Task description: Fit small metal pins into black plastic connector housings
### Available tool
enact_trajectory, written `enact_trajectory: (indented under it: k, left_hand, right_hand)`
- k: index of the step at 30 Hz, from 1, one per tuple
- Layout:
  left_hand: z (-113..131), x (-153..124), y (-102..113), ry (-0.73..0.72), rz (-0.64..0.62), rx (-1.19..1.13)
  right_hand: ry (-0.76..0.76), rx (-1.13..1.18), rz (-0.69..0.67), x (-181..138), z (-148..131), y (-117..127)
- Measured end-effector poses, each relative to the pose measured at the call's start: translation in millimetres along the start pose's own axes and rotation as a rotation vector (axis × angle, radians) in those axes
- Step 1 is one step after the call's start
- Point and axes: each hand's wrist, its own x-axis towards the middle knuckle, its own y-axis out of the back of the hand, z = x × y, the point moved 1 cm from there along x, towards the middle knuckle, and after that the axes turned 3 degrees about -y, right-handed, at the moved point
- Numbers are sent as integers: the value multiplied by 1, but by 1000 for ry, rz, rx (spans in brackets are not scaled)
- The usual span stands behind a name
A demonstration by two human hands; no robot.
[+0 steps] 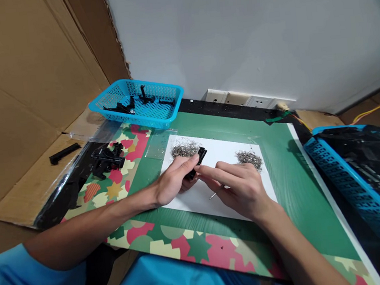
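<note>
My left hand (pixel 175 179) is closed around a narrow black plastic part (pixel 200 156), held up over a white sheet of paper (pixel 195 200). My right hand (pixel 236 185) is closed, its fingertips meeting the near side of that part. Out of the right palm sticks the end of a thin metal rod-like tool (pixel 212 196); the rest of it is hidden by the fingers. Anything tiny between the right fingertips is too small to make out. Behind the part lies a pile of small metal pieces (pixel 184 149), and a second metal pile (pixel 249 159) sits beyond my right hand.
A blue basket (pixel 166 121) holding several black parts stands at the back left. Loose black parts (pixel 107 159) lie at the left. At the right, another blue basket (pixel 357 207) is full of black parts. Power sockets (pixel 239 98) line the wall; cardboard (pixel 29 77) rises on the left.
</note>
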Motion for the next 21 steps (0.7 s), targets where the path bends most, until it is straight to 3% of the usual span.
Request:
enact_trajectory:
  k: [6,12,17,21]
  left_hand:
    - [2,-3,-3,24,-49,-13]
    - [7,-5,-1,-32,-48,220]
    - [24,-2,10,-231,108,549]
    - [34,1,11,-518,127,889]
  right_hand:
    - [0,38,1,0,0,1]
    - [29,68,41,2,1,4]
    - [-4,-6,32,-7,14,10]
    - [-83,-39,-4,-15,29,13]
